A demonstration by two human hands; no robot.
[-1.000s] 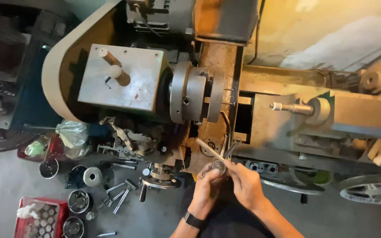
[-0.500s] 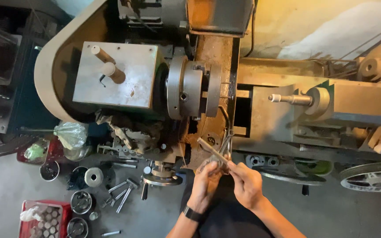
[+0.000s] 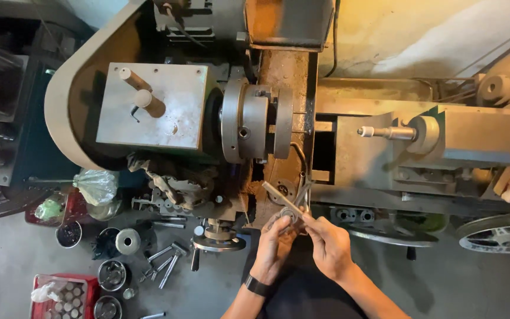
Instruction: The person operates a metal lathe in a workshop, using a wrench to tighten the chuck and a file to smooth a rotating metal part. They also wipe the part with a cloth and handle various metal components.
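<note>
A small round grey metal part [image 3: 290, 217] is gripped in the fingers of the left hand [image 3: 274, 248], in front of the lathe bed and just below the large grey steel lathe chuck [image 3: 255, 121]. A thin flat metal measuring tool with a long blade [image 3: 283, 199], probably a caliper, is pinched in the fingers of the right hand [image 3: 330, 247] and laid across the part. Both hands are closed around what is held. Since the part is held in the air and not rested on anything, it could be dropped among the loose bolts and round metal pieces [image 3: 166, 263] on the grey floor if the left-hand grip is relaxed. A false reading could be caused if the blade is tilted against the part. The hands are kept close to the chuck, so a knock against its jaws is possible. Compared with the frame half a second earlier, the hands and the tool are found in nearly the same place below the chuck, and the view is shifted only slightly.
</note>
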